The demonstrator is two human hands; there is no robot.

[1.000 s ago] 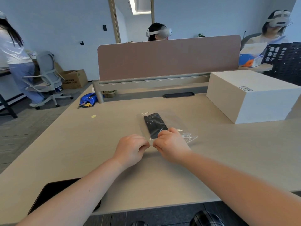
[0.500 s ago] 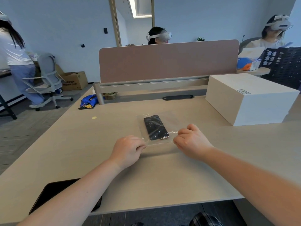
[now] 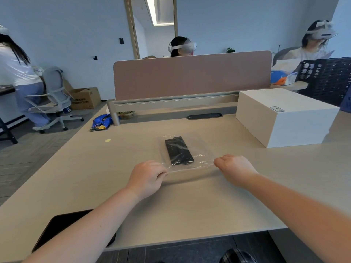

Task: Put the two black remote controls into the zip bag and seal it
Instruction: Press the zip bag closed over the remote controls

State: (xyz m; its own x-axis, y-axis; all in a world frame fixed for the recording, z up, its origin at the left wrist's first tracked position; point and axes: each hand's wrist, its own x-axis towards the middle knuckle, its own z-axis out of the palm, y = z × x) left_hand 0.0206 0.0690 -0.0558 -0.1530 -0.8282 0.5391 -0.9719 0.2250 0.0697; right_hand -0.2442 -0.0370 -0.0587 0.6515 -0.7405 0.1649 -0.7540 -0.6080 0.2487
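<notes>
In the middle of the frame, the clear zip bag (image 3: 187, 151) lies flat on the pale surface (image 3: 190, 202). The two black remote controls (image 3: 179, 153) are inside it, side by side and touching. The left hand (image 3: 146, 178) pinches the near left corner of the bag with its fingers closed on the plastic. The right hand (image 3: 234, 170) pinches the near right corner the same way. The near edge of the bag runs straight between the two hands.

A big white box (image 3: 284, 115) sits on the surface at the right of the frame, well apart from the bag. A pink divider wall (image 3: 191, 74) stands behind the bag. A blue snack bag (image 3: 100, 122) lies at the far left edge of the surface. A dark flat thing (image 3: 57, 228) lies at the lower left, partly hidden by the left arm. Nothing lies on top of the bag.
</notes>
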